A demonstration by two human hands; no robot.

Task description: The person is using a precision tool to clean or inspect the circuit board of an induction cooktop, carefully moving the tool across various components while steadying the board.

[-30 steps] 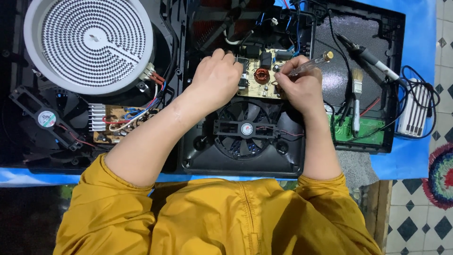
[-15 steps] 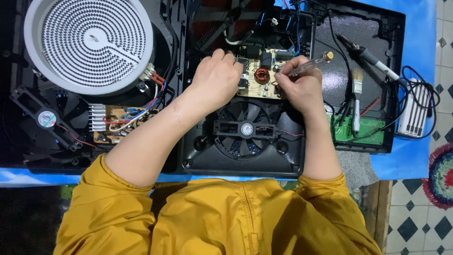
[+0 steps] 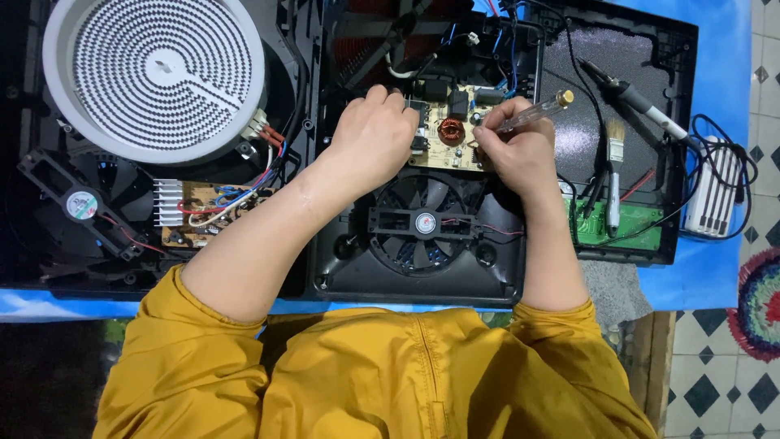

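Head view: right hand (image 3: 520,154) fingers pinch a clear-handled screwdriver (image 3: 532,112), long axis slanting up-right from them, tip down-left on the circuit board (image 3: 451,134); left hand (image 3: 374,138) fingers curl, pressing the board's left edge.

The table (image 3: 723,65) has a blue top, bare along its right side and in a thin strip along the near edge. Nearly all of it is taken up by the black cooker housing (image 3: 422,276), which lies open on it. At 10 o'clock in the housing sits the round white heating coil (image 3: 154,77); at 6 o'clock is a black fan (image 3: 422,223); at 9 o'clock a second fan (image 3: 81,205). At 3 o'clock a white power strip (image 3: 715,199) lies directly on the blue top, just beside the housing's right edge, with black cable (image 3: 735,150) looped around it. Below the table at 4 o'clock is checkered floor (image 3: 707,382) with a woven rug (image 3: 760,305).
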